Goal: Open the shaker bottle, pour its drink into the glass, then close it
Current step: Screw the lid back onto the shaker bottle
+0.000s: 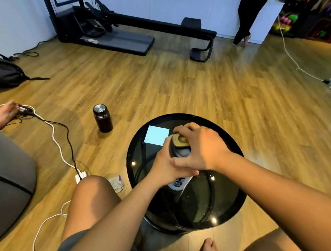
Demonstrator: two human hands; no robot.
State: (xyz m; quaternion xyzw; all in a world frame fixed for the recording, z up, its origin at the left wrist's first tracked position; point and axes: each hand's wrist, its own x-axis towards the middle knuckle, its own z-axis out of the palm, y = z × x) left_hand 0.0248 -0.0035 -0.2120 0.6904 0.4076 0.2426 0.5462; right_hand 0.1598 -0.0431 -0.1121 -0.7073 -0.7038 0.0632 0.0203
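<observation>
Head view, left to right: left hand [164, 167] wrapped round shaker bottle [179, 164], upright on round black table [231, 197]; right hand [201, 145] curled over lid [181, 141]. Hold body firm, twist lid squarely. No glass in sight.

Both hands [184, 155] grip shaker bottle [180, 180] (lid on) atop table [233, 195].
</observation>
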